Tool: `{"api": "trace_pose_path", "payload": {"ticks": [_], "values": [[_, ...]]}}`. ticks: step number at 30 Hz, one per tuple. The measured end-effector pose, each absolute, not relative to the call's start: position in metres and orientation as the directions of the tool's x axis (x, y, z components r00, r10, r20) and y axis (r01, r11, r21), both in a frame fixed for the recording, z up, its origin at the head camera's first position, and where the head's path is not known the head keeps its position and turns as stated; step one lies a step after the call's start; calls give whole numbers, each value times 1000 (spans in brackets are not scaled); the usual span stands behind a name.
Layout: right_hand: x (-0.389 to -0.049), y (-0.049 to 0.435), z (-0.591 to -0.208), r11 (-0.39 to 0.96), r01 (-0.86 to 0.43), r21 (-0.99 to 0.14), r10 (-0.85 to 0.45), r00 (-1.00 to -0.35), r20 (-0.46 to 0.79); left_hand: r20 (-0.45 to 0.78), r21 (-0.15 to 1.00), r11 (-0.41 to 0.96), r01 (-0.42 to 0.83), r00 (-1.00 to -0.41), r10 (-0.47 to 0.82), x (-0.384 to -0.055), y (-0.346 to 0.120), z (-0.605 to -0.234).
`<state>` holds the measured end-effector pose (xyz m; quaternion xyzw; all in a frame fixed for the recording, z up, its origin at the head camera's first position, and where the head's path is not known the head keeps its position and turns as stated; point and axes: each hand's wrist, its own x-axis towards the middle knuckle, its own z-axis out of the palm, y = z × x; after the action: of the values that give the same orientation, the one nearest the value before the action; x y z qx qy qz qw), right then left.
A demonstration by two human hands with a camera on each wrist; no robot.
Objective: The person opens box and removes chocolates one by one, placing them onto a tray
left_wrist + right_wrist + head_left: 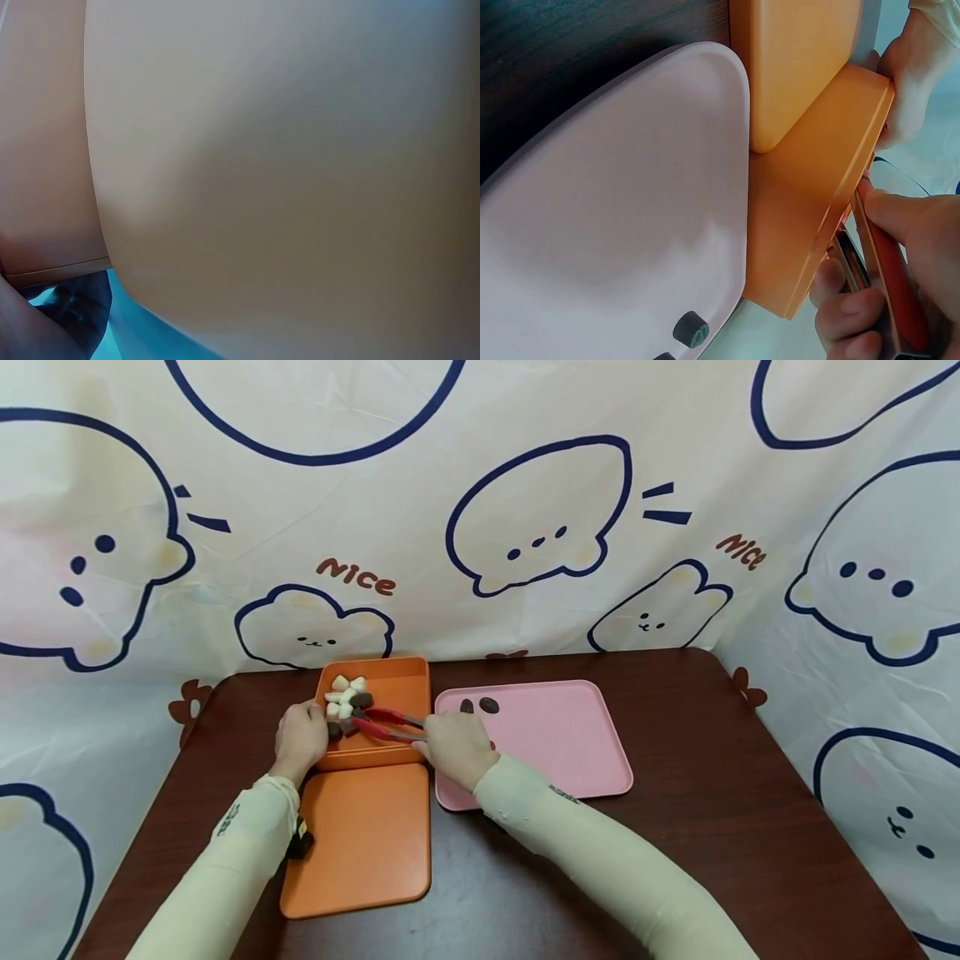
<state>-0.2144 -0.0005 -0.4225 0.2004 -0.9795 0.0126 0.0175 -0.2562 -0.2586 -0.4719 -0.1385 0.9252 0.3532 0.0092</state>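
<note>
My left hand (302, 735) grips the left wall of an orange box (405, 689). Inside the box's left part lie several small white pieces (347, 697) and dark brown pieces (334, 732). Red-handled metal tongs (386, 732) are held in my right hand (459, 747), thumb on one arm and fingers round the other in the right wrist view. The tongs' tips reach among the pieces, by a dark one (362, 700); whether they pinch it I cannot tell. To the right, a pink tray (555, 735) carries dark oval pieces (489, 705) near its far left corner.
An orange lid or flat tray (367, 843) lies on the dark brown table (510, 877) just in front of the box. It appears to fill most of the left wrist view, blurred. A patterned curtain (525, 610) hangs behind the table and along both sides.
</note>
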Motion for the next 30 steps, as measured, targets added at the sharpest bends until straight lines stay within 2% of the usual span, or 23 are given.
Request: {"api": "trace_pose_path", "payload": {"ticks": [23,30], "values": [[-213,7,-426,915,-401,-42,-398,-915,64,-100,660,708,-251,-963,-248,-256,-259,-474],[-209,13,-422,913,-398,-93,-393,-917,75,-91,660,709,-246,-964,-250,-255,-258,-472]]}}
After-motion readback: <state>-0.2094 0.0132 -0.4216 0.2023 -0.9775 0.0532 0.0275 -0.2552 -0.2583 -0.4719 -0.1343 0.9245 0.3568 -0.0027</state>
